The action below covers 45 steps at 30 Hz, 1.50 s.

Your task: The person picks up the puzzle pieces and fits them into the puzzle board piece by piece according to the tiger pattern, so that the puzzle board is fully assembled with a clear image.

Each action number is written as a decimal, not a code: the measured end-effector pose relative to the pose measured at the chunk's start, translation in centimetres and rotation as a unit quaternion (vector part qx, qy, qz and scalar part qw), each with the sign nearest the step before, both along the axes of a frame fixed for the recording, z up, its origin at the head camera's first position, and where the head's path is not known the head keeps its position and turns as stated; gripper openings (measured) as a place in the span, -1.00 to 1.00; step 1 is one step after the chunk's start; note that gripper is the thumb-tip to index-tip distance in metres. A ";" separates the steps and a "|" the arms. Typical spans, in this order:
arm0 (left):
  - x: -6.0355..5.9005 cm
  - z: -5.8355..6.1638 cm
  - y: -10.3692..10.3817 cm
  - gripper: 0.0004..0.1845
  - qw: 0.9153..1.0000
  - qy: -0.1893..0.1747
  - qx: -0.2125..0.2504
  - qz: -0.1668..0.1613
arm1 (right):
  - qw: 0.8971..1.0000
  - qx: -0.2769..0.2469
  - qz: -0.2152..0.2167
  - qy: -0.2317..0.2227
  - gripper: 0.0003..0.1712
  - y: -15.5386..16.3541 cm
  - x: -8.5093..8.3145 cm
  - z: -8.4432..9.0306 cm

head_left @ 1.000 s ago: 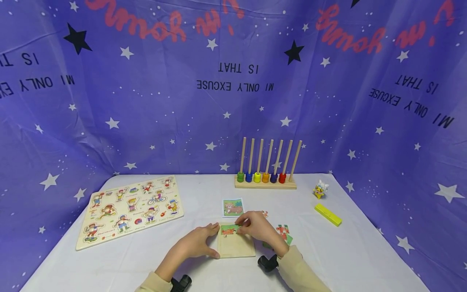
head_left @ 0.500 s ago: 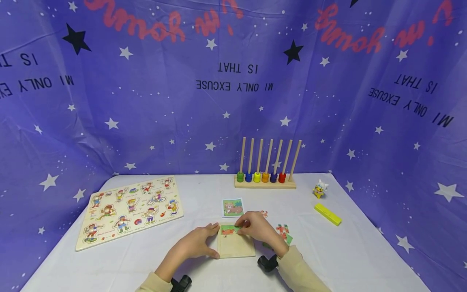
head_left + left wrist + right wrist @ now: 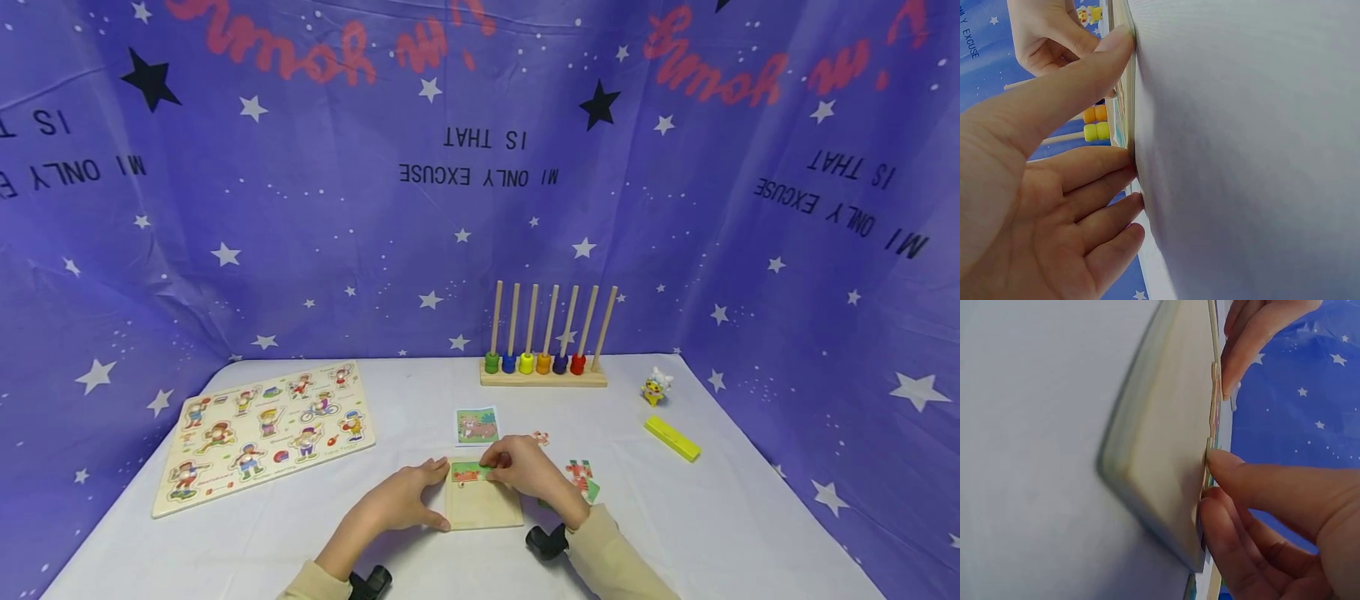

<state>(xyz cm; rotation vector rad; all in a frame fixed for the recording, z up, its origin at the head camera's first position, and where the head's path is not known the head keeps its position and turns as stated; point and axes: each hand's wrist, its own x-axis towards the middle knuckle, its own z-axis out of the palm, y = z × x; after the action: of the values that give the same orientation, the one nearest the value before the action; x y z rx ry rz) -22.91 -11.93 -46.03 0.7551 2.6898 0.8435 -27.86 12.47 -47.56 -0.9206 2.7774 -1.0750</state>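
In the head view a pale wooden puzzle tray [image 3: 483,504] lies on the table, with joined green-and-red puzzle pieces [image 3: 467,472] along its far edge. My left hand [image 3: 405,498] steadies the tray's left side. In the left wrist view its thumb [image 3: 1115,47] and straight fingers touch that edge, spread apart. My right hand [image 3: 527,468] is over the far right corner. Its thumb and index finger pinch a small puzzle piece [image 3: 1209,450] at the end of the row, mostly hidden by the fingertips. Beyond the tray lies a picture card [image 3: 477,426] of a brown animal.
Loose puzzle pieces [image 3: 581,477] lie right of the tray, partly behind my right wrist, with another piece [image 3: 541,437] farther back. A bead-peg rack [image 3: 543,377] stands behind. A sports-figure board [image 3: 262,433] lies left; a yellow block [image 3: 672,439] and small toy figure [image 3: 656,387] sit right.
The hands and the tray stay almost as they were, with the right fingers at the same corner. The whole head view has shifted slightly.
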 end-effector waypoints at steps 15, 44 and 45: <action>0.1 -0.1 -0.1 -0.04 1.000 -0.003 0.010 0.001 | 1.000 0.018 -0.008 0.013 -0.78 3.4 -0.3 3.1; 0.1 0.1 0.0 -0.04 1.000 -0.002 0.009 -0.002 | 0.995 0.070 -0.068 -0.020 -0.66 5.6 -0.8 0.8; 0.1 0.1 0.0 -0.04 1.000 -0.002 0.009 -0.003 | 0.995 0.070 -0.068 -0.018 -0.67 5.6 -0.8 0.7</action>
<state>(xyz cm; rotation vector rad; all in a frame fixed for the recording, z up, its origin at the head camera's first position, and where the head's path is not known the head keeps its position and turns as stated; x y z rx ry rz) -22.78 -11.90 -45.92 0.7633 2.6800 0.8671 -28.68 18.05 -46.83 -0.6987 2.8773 -0.8870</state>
